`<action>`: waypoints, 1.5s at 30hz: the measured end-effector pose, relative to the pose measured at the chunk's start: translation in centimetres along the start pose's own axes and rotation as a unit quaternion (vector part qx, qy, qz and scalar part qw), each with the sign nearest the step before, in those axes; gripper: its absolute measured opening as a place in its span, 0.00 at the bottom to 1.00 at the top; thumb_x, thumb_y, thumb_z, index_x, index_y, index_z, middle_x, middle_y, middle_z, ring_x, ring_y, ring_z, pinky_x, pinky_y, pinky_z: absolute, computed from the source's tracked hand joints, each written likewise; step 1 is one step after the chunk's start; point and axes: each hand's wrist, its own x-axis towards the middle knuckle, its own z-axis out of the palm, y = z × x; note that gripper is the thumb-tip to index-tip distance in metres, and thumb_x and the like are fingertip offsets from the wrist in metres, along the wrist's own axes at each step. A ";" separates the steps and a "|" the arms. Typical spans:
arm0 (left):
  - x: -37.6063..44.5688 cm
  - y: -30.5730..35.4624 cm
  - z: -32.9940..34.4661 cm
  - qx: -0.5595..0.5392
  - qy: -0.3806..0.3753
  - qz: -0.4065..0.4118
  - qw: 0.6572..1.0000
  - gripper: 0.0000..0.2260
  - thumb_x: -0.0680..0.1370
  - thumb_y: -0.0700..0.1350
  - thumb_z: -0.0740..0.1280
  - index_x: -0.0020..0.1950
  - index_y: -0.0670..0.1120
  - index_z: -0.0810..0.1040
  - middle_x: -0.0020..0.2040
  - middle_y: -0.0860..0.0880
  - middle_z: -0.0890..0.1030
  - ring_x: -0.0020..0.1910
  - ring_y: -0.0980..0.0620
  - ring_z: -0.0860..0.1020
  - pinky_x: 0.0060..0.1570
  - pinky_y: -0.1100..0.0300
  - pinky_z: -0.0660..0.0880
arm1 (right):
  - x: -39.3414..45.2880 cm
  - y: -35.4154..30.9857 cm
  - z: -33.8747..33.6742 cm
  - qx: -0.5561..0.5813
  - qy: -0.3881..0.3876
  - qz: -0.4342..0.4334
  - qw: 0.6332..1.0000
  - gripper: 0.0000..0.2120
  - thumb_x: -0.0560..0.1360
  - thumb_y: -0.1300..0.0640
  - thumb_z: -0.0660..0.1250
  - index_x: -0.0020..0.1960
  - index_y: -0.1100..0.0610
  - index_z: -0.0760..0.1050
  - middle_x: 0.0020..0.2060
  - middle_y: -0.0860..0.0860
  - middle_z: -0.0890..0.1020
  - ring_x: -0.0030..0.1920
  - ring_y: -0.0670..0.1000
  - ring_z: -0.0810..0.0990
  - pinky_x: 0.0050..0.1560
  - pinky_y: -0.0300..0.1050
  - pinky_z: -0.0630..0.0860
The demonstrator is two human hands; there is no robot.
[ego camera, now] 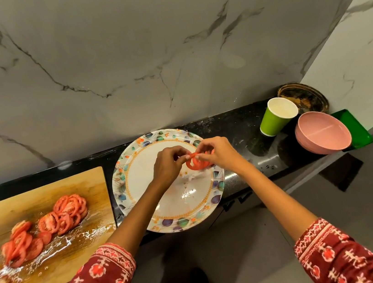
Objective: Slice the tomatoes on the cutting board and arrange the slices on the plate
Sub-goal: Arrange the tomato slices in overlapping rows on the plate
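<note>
While both hands pinch tomato slices over plate, fingers hide slice count.

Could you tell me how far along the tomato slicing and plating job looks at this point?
Slicing looks done: red tomato slices lie in heaps on the wet wooden cutting board. In hand: the left hand and right hand pinch a few slices over the round floral-rimmed plate. Left: nearly all slices remain to be arranged.
</note>
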 end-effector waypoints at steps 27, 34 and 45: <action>-1.0 -1.2 6.2 0.036 0.018 -0.036 0.999 0.30 0.67 0.45 0.76 0.66 0.42 0.69 0.60 0.43 0.74 0.56 0.46 0.74 0.52 0.61 0.70 | 0.4 5.3 -0.8 0.018 0.114 0.092 0.989 0.04 0.72 0.61 0.69 0.45 0.59 0.82 0.36 0.51 0.82 0.33 0.43 0.75 0.38 0.38 0.72; -1.0 -0.8 7.0 0.098 0.020 -0.010 0.995 0.29 0.72 0.48 0.71 0.70 0.43 0.65 0.64 0.42 0.72 0.61 0.46 0.70 0.58 0.59 0.68 | 0.0 8.0 -1.0 -0.056 -0.020 0.040 0.997 0.21 0.70 0.59 0.71 0.62 0.54 0.75 0.50 0.53 0.77 0.49 0.51 0.73 0.47 0.39 0.67; -0.4 -0.4 6.2 0.133 -0.011 0.009 0.991 0.29 0.72 0.48 0.71 0.70 0.42 0.66 0.63 0.41 0.74 0.61 0.45 0.71 0.59 0.58 0.69 | 1.9 5.7 -0.6 -0.178 -0.108 -0.022 0.978 0.28 0.71 0.53 0.72 0.69 0.47 0.68 0.61 0.53 0.70 0.63 0.53 0.64 0.58 0.53 0.72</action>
